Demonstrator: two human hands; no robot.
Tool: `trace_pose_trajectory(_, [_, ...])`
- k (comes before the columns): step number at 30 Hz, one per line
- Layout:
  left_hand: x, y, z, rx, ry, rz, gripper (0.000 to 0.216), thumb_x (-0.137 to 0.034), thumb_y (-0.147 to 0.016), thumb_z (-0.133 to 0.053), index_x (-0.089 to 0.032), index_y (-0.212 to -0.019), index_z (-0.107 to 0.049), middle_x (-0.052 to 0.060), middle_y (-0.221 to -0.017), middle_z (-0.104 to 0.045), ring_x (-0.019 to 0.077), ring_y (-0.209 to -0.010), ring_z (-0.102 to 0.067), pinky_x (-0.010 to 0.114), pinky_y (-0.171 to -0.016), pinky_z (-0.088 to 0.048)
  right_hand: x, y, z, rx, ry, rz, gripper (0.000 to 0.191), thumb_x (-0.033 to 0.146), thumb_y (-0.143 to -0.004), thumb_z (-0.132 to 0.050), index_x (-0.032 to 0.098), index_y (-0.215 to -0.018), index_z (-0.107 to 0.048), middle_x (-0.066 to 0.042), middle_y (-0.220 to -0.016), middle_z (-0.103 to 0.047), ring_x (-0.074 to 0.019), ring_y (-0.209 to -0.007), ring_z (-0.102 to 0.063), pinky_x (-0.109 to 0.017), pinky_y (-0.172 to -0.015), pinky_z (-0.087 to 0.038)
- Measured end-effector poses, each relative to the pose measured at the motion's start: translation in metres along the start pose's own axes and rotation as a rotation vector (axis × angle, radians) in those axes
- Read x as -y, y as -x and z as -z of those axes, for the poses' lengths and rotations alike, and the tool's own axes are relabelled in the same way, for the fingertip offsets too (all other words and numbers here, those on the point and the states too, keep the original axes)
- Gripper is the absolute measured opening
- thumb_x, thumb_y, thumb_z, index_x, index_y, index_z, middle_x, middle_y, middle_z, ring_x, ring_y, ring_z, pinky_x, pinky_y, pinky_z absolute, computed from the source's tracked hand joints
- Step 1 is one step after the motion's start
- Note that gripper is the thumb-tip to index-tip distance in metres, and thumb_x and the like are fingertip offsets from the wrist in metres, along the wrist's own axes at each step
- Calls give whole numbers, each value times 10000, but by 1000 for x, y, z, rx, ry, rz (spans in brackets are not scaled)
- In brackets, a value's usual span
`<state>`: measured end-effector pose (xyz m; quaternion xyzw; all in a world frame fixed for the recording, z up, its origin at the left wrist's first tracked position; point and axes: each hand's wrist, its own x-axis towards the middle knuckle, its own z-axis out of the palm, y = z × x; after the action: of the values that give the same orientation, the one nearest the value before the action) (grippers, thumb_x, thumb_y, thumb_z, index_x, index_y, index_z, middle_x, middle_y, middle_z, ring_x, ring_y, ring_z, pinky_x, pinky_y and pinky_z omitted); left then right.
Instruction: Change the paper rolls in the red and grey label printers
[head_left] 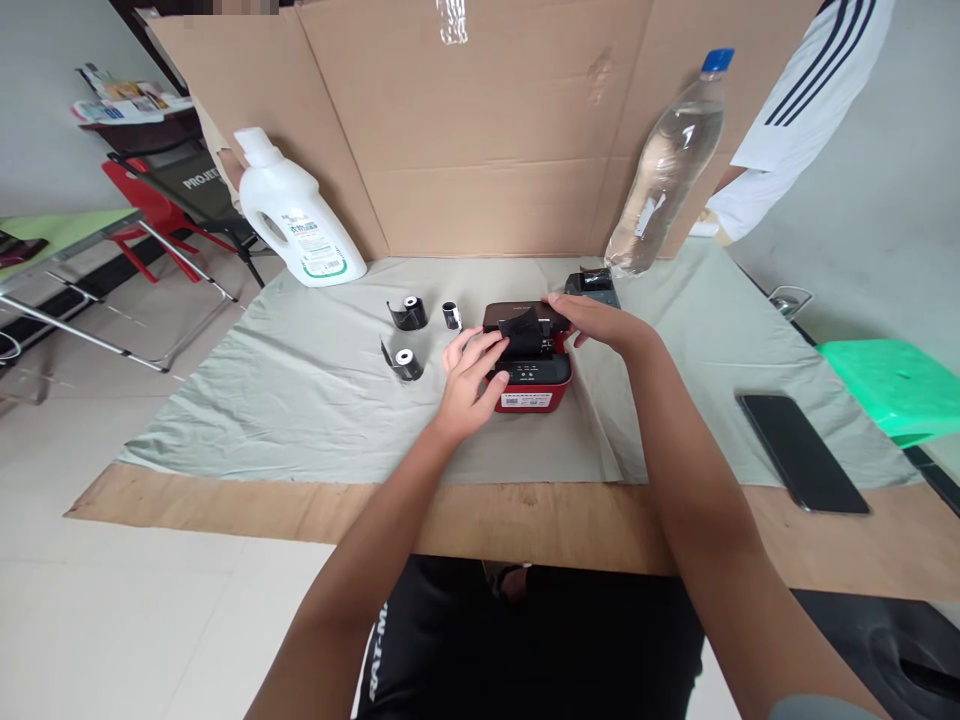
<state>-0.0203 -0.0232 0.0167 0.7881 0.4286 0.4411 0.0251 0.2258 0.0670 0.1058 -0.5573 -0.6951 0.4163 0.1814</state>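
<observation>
A small red and black label printer [529,396] stands on the cloth, its black lid [517,314] raised at the back. From its middle a strip of black film or paper [523,334] sticks up. My left hand [471,385] is at the printer's left side, fingers stretched out and thumb apart, fingertips touching the strip. At the back right corner, my right hand [592,322] has its fingers over the lid's edge and the others down the side, holding it. Left of the printer stand black rolls with loose tails [409,314] [406,364] and a smaller roll [451,315].
Behind the printer is a dark device [594,287]. A white jug [304,220] and a tall water bottle [670,170] stand before the cardboard screen [480,130]. A phone [802,452] lies at the right. A person's white sleeve [817,90] shows beyond, near a green stool [892,385].
</observation>
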Motion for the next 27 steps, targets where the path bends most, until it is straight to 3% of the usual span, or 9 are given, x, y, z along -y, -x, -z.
trace_pose_trajectory(6, [0, 0, 0, 18, 32, -7, 532, -537, -1085, -395, -261, -1502, -580, 127, -1559, -584, 333, -1504, -399, 583, -1235, -308, -4, -1, 2, 40, 25, 17, 611, 647, -1000, -515, 303, -1501, -582, -97, -1466, -668, -257, -1005, -749, -296, -685, -614])
trace_pose_trajectory(10, [0, 0, 0, 29, 44, 5, 537, -541, -1086, -391, -261, -1507, -573, 128, -1562, -585, 336, -1520, -386, 595, -1245, -289, -2, 3, 2, 106, 60, 1, 871, 587, -923, -679, 314, -1679, -342, -112, -1484, -656, -296, -1101, -736, -331, -719, -655])
trace_pose_trajectory(13, [1, 0, -2, 45, 52, 29, 552, -557, -1087, -376, -257, -1505, -576, 129, -1552, -591, 328, -1523, -393, 576, -1252, -281, 1, 7, 3, 144, 61, -19, 1007, 529, -875, -761, 298, -1710, -249, -131, -1532, -611, -313, -1137, -731, -368, -767, -680])
trace_pose_trajectory(18, [6, 1, -3, 53, 94, 73, 586, -581, -1091, -344, -262, -1552, -517, 127, -1574, -567, 295, -1503, -444, 512, -1257, -274, -5, 11, 6, 228, -32, -9, 1107, 474, -814, -836, 369, -1712, -197, -111, -1675, -459, -342, -1273, -683, -433, -896, -684])
trace_pose_trajectory(22, [11, 1, -5, 45, 168, 141, 616, -588, -1096, -310, -256, -1596, -449, 126, -1505, -625, 266, -1389, -553, 480, -1247, -282, -15, 10, 9, 287, -137, 20, 1155, 433, -801, -851, 394, -1713, -144, -90, -1634, -521, -333, -1303, -669, -436, -935, -673])
trace_pose_trajectory(27, [16, 1, -7, 41, 187, 149, 599, -562, -1101, -279, -246, -1556, -507, 118, -1436, -678, 267, -1365, -573, 478, -1236, -302, -18, 9, 7, 293, -201, 24, 1030, 372, -792, -859, 418, -1654, -298, -76, -1545, -602, -315, -1263, -683, -432, -911, -675])
